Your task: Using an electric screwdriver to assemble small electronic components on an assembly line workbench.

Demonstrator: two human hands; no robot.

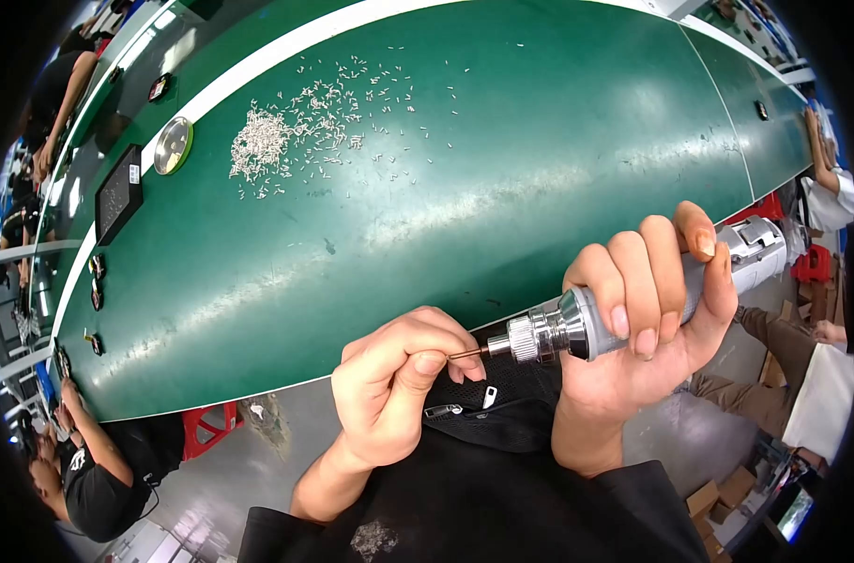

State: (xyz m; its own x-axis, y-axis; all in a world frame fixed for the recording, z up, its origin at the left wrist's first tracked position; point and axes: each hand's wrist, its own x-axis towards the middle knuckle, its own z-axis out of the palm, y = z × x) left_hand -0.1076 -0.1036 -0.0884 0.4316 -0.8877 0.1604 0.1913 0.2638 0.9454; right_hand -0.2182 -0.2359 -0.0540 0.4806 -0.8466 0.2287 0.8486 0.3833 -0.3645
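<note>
Held nearly level above the table's near edge is a grey electric screwdriver (755, 255) with a ribbed silver chuck (537, 338). My right hand (648, 305) wraps around its body from below, fingers curled over the top. A thin copper-brown bit (467, 354) sticks out of the chuck toward the left. My left hand (385, 380) pinches the bit's outer end between thumb and forefinger, which hide its tip. On the green table (502, 216), farther off to the left, lies a heap of tiny whitish pieces (261, 143), with many scattered rightward.
Left of the heap are a round dish with a yellow-green rim (185, 159) and a black tray (117, 202). Small dark parts (97, 281) lie along the left edge. A person in black (117, 479) sits at the left end; another person (821, 385) is at right. A red stool (211, 430) stands below.
</note>
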